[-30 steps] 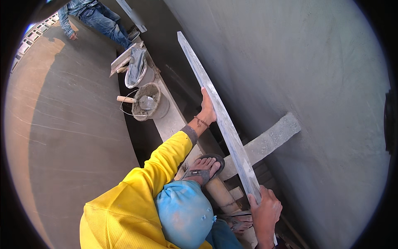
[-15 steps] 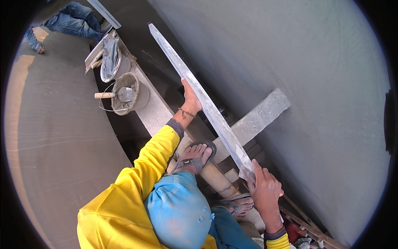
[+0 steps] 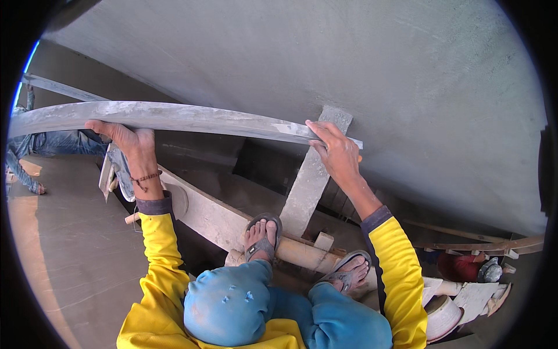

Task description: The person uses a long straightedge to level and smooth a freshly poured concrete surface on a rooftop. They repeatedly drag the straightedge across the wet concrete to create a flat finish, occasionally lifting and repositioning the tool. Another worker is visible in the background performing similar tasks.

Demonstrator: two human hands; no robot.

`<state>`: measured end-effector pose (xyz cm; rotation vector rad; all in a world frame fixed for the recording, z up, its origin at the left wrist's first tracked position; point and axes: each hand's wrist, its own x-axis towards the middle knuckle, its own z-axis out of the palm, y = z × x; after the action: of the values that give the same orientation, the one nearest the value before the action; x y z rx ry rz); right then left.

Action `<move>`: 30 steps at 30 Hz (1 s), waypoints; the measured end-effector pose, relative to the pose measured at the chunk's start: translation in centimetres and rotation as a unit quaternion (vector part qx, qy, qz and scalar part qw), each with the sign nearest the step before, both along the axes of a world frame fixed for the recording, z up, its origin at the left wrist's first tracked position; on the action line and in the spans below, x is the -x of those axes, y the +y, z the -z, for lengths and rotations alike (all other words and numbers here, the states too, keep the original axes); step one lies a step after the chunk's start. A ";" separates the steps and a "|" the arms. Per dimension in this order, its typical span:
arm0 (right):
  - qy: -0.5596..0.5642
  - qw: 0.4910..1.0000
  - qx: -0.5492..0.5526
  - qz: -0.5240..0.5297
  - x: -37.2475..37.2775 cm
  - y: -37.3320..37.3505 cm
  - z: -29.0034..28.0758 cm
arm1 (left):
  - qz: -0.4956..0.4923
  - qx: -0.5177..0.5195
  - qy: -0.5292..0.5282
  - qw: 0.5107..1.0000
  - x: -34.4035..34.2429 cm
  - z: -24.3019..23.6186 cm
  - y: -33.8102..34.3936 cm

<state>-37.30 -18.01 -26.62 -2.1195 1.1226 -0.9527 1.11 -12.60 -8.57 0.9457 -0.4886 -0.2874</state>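
Note:
A long grey-white metal straightedge (image 3: 197, 119), smeared with plaster, lies across the view in front of me and looks bowed by the lens. My left hand (image 3: 131, 142) grips its lower edge toward the left, thumb stretched along it. Near the straightedge's right end, my right hand (image 3: 336, 150) is closed round it, fingers over the top. A pale pointed flat piece (image 3: 290, 129) lies against the bar beside these fingers. Past the right hand pokes a small orange tip (image 3: 360, 158); most of that thing is hidden by the hand.
A grey plastered wall (image 3: 407, 75) rises ahead. My sandalled feet stand on a pipe and planks (image 3: 311, 255); a concrete-coloured beam (image 3: 314, 180) runs to the wall. A bucket (image 3: 179, 200) stands at left. One person is far left; another in red (image 3: 456, 266) is below right.
The straightedge has swung from a steep diagonal to nearly level, its right end rising toward the wall. Both hands moved with it, and the view has turned rightward.

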 end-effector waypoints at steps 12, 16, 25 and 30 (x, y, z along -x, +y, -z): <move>-0.220 0.941 -0.228 0.118 0.1 3.7 -2.5 | -0.045 0.000 -0.183 0.982 9.3 -3.7 -4.3; -0.206 0.960 -0.170 0.083 -0.6 4.3 -4.2 | -0.031 0.004 -0.194 0.980 11.5 -3.2 -5.0; -0.258 0.966 0.008 -0.011 -3.4 4.1 -12.2 | -0.040 -0.022 -0.211 0.977 16.8 -3.6 -3.9; -0.223 0.974 0.028 0.016 -4.5 5.8 -12.3 | -0.072 -0.020 -0.237 0.969 18.6 -3.6 -2.0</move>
<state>-32.77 -12.18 -14.29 -1.8026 0.9069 -1.4036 -17.48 -14.65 -4.94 1.0867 -0.8486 0.0659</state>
